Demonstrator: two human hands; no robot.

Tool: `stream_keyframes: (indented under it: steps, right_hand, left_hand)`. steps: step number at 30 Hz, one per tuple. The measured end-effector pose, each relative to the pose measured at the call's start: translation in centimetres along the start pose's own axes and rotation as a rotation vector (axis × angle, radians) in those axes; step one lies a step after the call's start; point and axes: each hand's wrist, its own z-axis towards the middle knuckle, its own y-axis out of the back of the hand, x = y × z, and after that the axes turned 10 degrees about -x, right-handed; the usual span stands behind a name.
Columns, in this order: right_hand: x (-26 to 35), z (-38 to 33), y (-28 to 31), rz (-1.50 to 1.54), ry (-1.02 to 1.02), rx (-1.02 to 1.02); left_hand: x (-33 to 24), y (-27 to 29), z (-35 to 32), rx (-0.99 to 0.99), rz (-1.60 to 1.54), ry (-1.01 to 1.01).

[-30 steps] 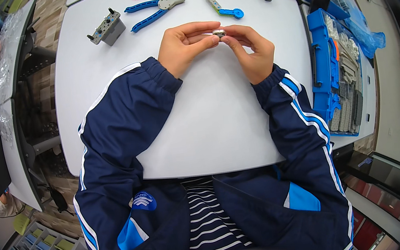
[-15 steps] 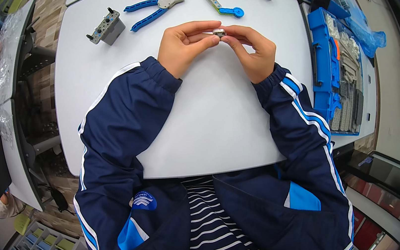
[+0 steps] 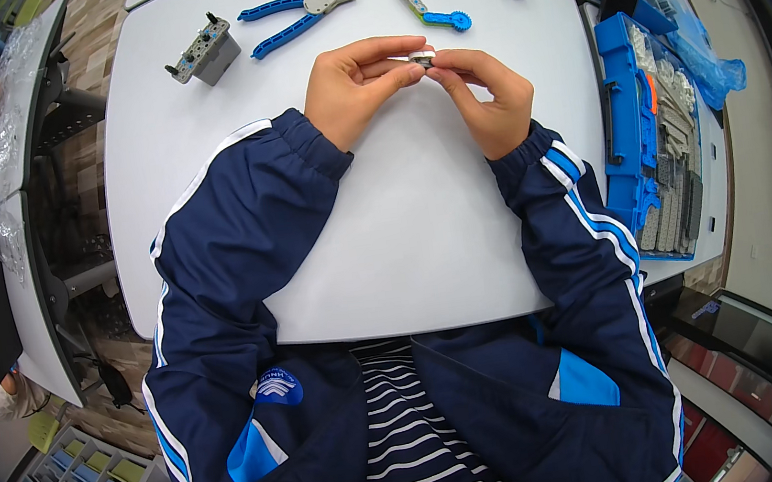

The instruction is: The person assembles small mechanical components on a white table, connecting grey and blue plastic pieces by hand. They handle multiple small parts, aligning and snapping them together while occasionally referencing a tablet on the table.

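Grey small part (image 3: pixel 422 58) mostly hidden between both hands' fingers (image 3: pixel 404 71).

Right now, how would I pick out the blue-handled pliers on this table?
Look along the far edge of the white table, beyond the left hand. The blue-handled pliers lie between a grey block and a small blue-geared bar. Only they have two long handles.

White table (image 3: pixel 424 236) carries the work; both forearms rest on it. Beyond the left hand (image 3: pixel 353 86): grey block part (image 3: pixel 204 51) and blue-handled pliers (image 3: pixel 296 16). Beyond the right hand (image 3: pixel 489 98): grey strip with blue gear (image 3: pixel 435 9); blue parts case (image 3: pixel 647 127) lies to its right.
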Motion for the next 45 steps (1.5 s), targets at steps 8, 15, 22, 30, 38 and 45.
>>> stream_keyframes:
  steps: [8,15,22,30,38,45]
  right_hand:
    - [0.37,0.34,0.13,-0.129,0.211,-0.013]
    - [0.47,0.43,0.07,-0.178,0.279,-0.026]
    - [0.42,0.2,-0.1,-0.195,0.278,-0.05]
    - [0.32,0.11,-0.33,-0.163,0.228,-0.078]
    - [0.59,0.09,0.03,-0.192,0.253,-0.057]
    - [0.19,0.39,-0.54,-0.207,0.333,-0.125]
  left_hand:
    - [-0.03,-0.12,-0.08,0.0,0.026,-0.025]
    - [-0.02,-0.03,-0.06,0.032,0.06,-0.062]
    - [0.05,-0.17,-0.14,0.016,0.075,-0.098]
    - [-0.02,-0.26,-0.28,-0.012,0.114,-0.13]
    - [-0.18,-0.49,-0.51,-0.03,0.15,-0.179]
    - [-0.15,-0.68,-0.5,-0.014,-0.04,-0.041]
